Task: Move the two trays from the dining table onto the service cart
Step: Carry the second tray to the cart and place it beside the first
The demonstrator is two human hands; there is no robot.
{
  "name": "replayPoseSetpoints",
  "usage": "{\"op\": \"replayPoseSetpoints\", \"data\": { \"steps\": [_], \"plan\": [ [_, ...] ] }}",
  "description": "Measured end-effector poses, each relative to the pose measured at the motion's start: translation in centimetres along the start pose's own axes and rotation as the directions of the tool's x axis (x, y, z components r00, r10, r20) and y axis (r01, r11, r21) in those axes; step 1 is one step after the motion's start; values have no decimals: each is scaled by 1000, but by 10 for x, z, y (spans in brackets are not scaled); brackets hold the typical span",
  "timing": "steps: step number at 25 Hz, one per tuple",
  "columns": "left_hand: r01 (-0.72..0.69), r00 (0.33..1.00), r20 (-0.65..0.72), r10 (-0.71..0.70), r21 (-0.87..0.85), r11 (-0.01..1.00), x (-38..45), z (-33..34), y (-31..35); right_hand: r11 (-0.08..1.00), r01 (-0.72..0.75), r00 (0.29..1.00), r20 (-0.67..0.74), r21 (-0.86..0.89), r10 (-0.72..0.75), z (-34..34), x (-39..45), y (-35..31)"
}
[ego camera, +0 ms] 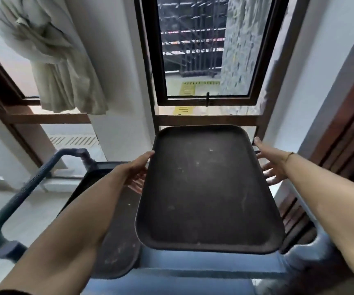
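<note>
A dark rectangular tray is in front of me above the blue-grey service cart. Its near end is low over the cart top and its far end reaches toward the window. My left hand grips its left rim, thumb on top and fingers curled under the edge. My right hand is at the right rim with fingers spread; only the thumb tip touches the far corner. A second dark tray lies on the cart to the left, partly under the first tray and my left forearm.
The cart's curved handle sticks out to the left. A dark-framed window and white wall stand right behind the cart. A tied pale curtain hangs at the upper left. Brown wood panelling runs along the right.
</note>
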State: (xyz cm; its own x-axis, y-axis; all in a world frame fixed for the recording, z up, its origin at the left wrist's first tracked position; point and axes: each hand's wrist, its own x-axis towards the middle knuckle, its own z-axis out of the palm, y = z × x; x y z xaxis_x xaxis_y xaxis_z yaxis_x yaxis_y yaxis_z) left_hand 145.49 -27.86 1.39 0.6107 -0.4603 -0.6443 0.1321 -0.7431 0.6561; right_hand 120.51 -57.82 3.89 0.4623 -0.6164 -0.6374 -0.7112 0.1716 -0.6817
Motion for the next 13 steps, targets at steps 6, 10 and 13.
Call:
{"op": "replayPoseSetpoints", "data": {
  "steps": [6,10,13],
  "plan": [
    [34,999,41,-37,60,998,46,43,-19,992,-118,991,-51,37,120,5,36,55],
    [86,996,24,-87,58,995,65,67,-49,982,-180,983,-15,60,181,18,58,84],
    [130,991,18,-131,46,991,76,83,-68,973,-229,973,16,31,228,23,69,97]
  ]
}}
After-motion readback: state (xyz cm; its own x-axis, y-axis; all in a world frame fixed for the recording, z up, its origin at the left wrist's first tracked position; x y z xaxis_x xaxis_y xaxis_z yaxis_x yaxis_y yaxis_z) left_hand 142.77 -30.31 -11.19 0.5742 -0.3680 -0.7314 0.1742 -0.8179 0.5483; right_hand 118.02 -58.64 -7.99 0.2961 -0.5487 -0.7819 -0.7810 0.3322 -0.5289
